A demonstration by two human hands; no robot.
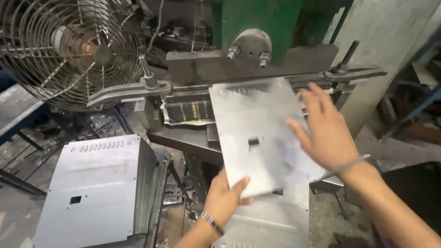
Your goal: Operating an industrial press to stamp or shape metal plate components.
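A flat grey metal sheet (257, 133) with a small square hole and a row of slots along its far edge lies tilted over the bed of a green press machine (257, 23). My left hand (226, 198) grips its near corner, thumb on top. My right hand (324, 128) rests open on its right edge, fingers spread. The sheet's far edge sits under the dark press bar (202, 64).
A stack of similar punched sheets (92, 188) stands at the lower left. Another sheet (271, 220) lies below the held one. A wire-guarded fan (73, 48) is at the upper left. Long clamp arms (128, 92) flank the press. Scrap litters the floor.
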